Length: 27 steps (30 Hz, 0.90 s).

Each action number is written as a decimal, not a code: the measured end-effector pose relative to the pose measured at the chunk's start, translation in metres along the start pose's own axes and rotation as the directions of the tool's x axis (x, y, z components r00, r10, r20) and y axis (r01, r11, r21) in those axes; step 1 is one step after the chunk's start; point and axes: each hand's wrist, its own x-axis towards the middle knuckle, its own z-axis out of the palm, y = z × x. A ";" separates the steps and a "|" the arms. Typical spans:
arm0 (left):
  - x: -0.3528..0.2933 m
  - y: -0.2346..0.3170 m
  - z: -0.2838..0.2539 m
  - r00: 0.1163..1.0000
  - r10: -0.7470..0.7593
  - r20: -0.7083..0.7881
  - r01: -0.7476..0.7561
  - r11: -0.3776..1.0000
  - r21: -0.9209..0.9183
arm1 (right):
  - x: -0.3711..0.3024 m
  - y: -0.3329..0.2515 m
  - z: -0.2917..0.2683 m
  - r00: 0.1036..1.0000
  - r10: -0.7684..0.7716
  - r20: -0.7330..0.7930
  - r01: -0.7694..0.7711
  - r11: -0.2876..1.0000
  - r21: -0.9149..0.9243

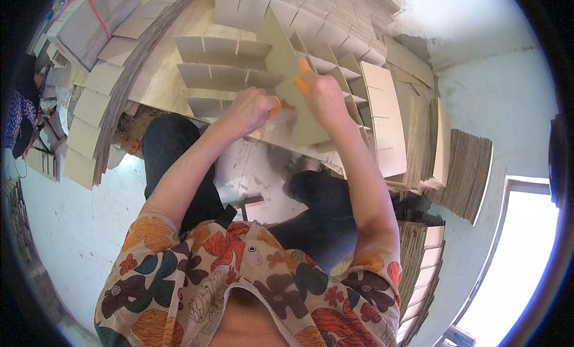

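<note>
My right hand [323, 99], with orange covers on its fingertips, grips the edge of an upright cardboard panel [281, 60]. Slotted cardboard strips [224, 78] stand on edge to the left of that panel, crossing toward it. My left hand [248, 112] is closed at the near end of the lowest strip [206, 106]; an orange cover shows on a finger, and its grip is partly hidden. Right of the panel, a cardboard divider grid [341, 69] with open cells stands partly behind my right hand and forearm. A slotted sheet [384, 119] forms its outer side.
A wooden board [156, 78] lies under the work. Stacks of slotted cardboard [113, 84] line its left, with more cardboard stacks [299, 15] behind and others [463, 173] at the right. A strapped carton [89, 27] sits far left. A bright doorway [508, 257] opens at right.
</note>
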 end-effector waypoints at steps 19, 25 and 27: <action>-0.001 -0.005 0.005 0.998 -0.026 0.052 0.023 0.998 0.059 | -0.061 0.002 0.016 0.915 0.097 0.392 -0.129 0.990 0.055; -0.001 0.006 -0.008 0.997 -0.081 0.014 0.081 0.997 -0.003 | -0.062 0.013 -0.018 0.993 0.105 0.060 -0.103 0.994 -0.038; -0.002 0.015 -0.018 0.997 -0.083 0.003 0.083 0.995 -0.056 | -0.076 0.043 -0.054 0.972 0.164 -0.170 -0.169 0.985 -0.017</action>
